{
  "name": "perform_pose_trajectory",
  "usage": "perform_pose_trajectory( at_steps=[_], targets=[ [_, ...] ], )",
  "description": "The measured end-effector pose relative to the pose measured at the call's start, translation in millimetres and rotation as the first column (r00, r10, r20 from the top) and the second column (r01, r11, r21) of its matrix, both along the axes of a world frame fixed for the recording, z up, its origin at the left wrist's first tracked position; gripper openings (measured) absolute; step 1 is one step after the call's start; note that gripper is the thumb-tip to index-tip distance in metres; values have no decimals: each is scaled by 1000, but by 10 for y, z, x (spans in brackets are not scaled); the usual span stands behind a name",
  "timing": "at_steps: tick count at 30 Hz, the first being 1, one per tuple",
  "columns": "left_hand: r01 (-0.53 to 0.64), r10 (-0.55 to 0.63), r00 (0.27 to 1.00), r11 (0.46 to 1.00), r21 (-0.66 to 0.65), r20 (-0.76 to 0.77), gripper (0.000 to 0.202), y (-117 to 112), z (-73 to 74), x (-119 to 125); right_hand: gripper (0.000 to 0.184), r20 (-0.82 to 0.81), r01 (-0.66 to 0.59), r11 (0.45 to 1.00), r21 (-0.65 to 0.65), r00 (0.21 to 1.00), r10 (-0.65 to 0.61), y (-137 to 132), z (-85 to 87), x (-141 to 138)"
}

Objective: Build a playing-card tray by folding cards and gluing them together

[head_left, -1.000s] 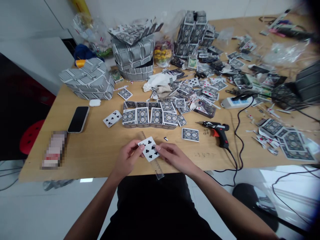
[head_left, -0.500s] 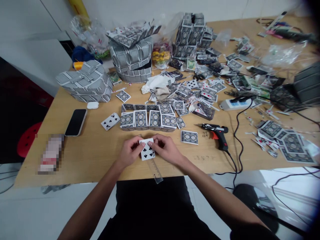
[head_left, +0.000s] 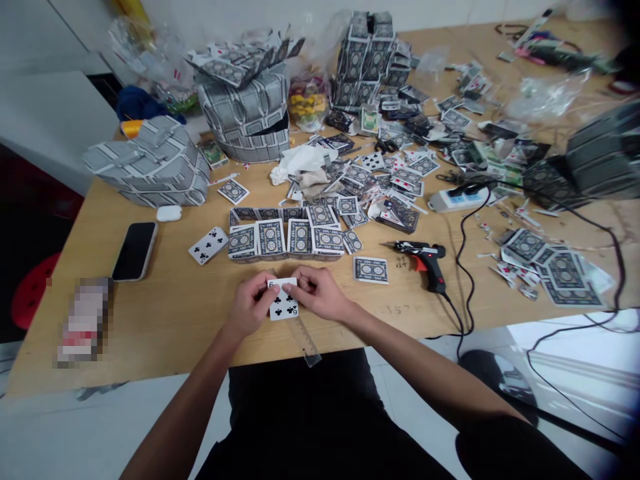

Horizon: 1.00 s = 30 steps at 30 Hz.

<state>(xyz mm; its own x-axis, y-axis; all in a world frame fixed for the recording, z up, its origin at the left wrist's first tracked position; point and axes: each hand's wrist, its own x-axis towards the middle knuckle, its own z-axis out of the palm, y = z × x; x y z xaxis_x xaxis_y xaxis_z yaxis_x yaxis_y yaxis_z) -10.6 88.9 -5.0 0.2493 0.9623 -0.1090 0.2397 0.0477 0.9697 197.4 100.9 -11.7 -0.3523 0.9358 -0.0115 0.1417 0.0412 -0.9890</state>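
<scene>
Between my two hands is a playing card (head_left: 283, 305), a six of clubs, face up. My left hand (head_left: 253, 300) pinches its upper left side, and my right hand (head_left: 320, 292) grips its upper right side with the thumb on the face. Under the card a clear ruler (head_left: 304, 340) reaches toward the table's front edge. Just beyond my hands stands a low box shape made of cards (head_left: 300, 241), patterned backs outward. A five of clubs (head_left: 209, 245) lies to its left, and a face-down card (head_left: 371, 270) lies to the right of my right hand.
A glue gun (head_left: 423, 260) with a black cable lies at right, near a power strip (head_left: 457, 199). Loose cards and scraps (head_left: 395, 173) cover the back. Woven card baskets (head_left: 150, 163) stand back left. A phone (head_left: 135, 251) and a white earbud case (head_left: 169, 213) lie left.
The view has shifted slightly, so the table's contents sit further left. The six of clubs looks a little straighter; both hands still hold it.
</scene>
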Motion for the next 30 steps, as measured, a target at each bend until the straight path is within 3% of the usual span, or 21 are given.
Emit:
perform_pose_trajectory(
  at_steps=[3, 9, 13, 16, 19, 30],
  targets=[
    [17, -17, 1000, 1000, -2, 12, 29, 47, 45, 4, 42, -19, -46, 999, -20, 999, 46, 74, 1, 33],
    [187, -187, 982, 981, 46, -9, 31, 314, 178, 7, 38, 6, -145, 989, 21, 989, 145, 298, 39, 83],
    [159, -139, 984, 963, 217, -108, 29, 472, 185, 81, 29, 24, -153, 983, 98, 988, 151, 427, 62, 93],
    [161, -91, 975, 919, 361, -203, 29, 553, 144, 147, 27, 65, -128, 978, 165, 991, 119, 488, 35, 110],
    [187, -88, 966, 887, 423, -242, 27, 597, 98, 174, 29, 104, -118, 976, 182, 990, 100, 519, -7, 135],
    [206, -136, 970, 901, 382, -202, 27, 598, 39, 22, 32, 79, -70, 985, 155, 995, 59, 449, 1, 164]
  ],
)
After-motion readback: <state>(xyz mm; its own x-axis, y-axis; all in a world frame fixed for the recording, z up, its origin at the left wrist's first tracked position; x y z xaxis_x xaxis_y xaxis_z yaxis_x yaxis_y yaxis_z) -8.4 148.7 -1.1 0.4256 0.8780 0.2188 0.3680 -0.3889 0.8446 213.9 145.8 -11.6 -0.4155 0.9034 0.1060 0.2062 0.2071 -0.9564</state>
